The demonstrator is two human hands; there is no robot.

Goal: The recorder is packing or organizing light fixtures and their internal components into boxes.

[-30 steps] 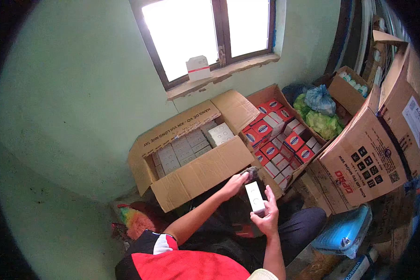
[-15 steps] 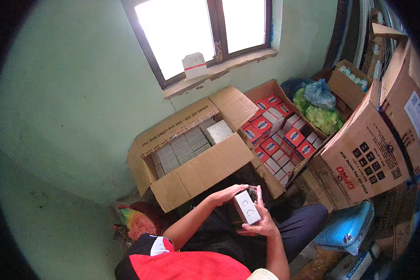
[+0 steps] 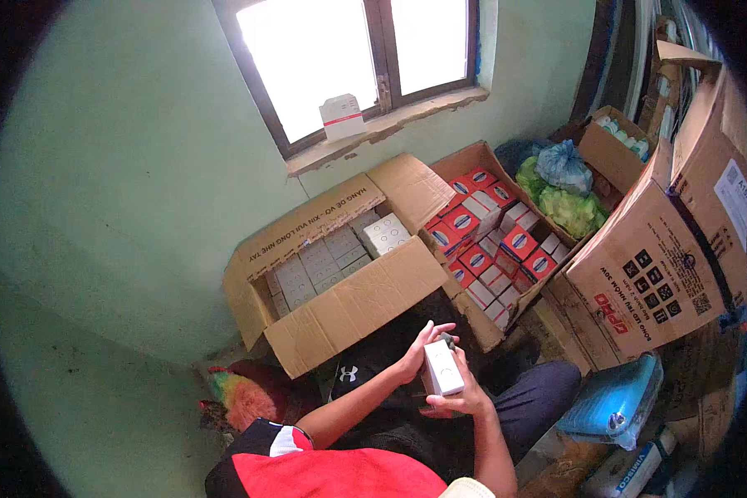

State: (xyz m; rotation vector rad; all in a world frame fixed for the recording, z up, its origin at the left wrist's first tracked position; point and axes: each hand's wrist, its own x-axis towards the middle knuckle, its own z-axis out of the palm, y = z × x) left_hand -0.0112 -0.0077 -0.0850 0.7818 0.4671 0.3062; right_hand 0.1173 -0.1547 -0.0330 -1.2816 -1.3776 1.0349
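My right hand (image 3: 466, 392) holds a white rectangular electrical mounting box (image 3: 444, 368) with round knockout marks on its face. It is tilted above my lap, my thumb along the near end and my fingers around the right side. At the box's upper left is my left hand (image 3: 417, 355), its fingers stretched out and apart; whether its palm touches the box is hard to tell. A small dark piece shows at the far end, too small to name. Ahead stands an open carton (image 3: 353, 311) packed with similar boxes, one white stack (image 3: 386, 235) sitting higher at its right.
Right of it, another carton (image 3: 488, 329) holds red-and-white small boxes (image 3: 519, 242). Plastic bags (image 3: 574, 212) lie beyond. A large carton (image 3: 656, 274) leans at the right, above a blue wrapped package (image 3: 612, 407). A white card box (image 3: 342, 118) stands on the windowsill.
My left fingers have come off the far end of the mounting box and spread out to its left. The box has turned slightly more upright in my right hand.
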